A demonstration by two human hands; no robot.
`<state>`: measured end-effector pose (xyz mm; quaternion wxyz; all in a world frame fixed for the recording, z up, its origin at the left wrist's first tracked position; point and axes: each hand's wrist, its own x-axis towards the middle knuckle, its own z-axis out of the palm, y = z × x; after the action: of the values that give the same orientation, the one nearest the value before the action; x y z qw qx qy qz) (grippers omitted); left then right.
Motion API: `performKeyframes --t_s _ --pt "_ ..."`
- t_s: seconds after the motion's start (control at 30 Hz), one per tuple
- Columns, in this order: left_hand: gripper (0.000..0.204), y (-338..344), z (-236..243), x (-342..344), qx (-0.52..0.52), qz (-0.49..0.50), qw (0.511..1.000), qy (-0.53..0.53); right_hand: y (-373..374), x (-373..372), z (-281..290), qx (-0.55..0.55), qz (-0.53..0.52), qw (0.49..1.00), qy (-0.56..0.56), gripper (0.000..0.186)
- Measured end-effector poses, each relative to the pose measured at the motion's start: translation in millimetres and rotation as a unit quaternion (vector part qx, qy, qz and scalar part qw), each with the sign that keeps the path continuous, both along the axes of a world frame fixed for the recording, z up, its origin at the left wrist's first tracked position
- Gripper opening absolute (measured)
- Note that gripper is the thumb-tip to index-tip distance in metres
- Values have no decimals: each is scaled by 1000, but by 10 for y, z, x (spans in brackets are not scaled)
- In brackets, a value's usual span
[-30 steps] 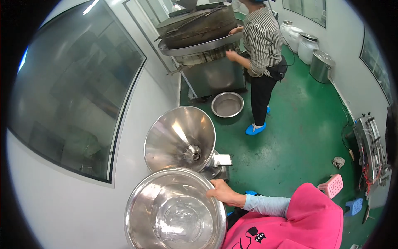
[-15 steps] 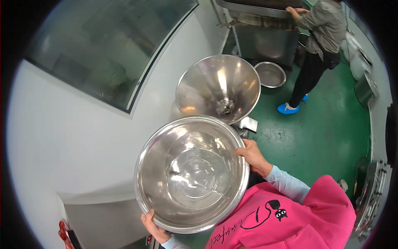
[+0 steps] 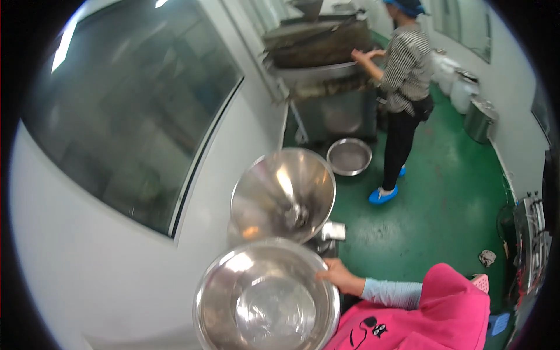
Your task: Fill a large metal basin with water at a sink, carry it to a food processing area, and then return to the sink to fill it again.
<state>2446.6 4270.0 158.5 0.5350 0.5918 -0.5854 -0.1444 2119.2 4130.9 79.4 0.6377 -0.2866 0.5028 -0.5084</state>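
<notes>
My right hand, in a light blue sleeve, grips the right rim of a wide, shiny metal basin. Its thumb lies over the rim. Bright reflections cover the basin's bottom, and I cannot make out any contents. The basin's near side runs out of the picture at the lower edge, and my left hand is out of sight. Just beyond the basin stands a large metal funnel-shaped hopper, wide mouth up, with a hole low in its middle. The basin's far rim overlaps the hopper's near edge in the picture.
A person in a striped top and blue shoe covers stands at a dark machine, hands over it. A shallow metal pan sits on the green floor. White containers and a metal drum line the right wall.
The view has tipped up, so the hopper, pan and basin sit lower in the picture. My left hand has left the picture. My right hand still grips the rim.
</notes>
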Motion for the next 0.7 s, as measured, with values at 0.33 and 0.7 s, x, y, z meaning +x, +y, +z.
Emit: performKeyframes --t_s 0.33,0.7 --pt "39 -408 346 -533 144 225 897 351 -117 -105 36 55 10 998 -17 26" --pt "37 -568 113 -575 109 173 898 390 -63 -66 -8 61 14 997 -36 31"
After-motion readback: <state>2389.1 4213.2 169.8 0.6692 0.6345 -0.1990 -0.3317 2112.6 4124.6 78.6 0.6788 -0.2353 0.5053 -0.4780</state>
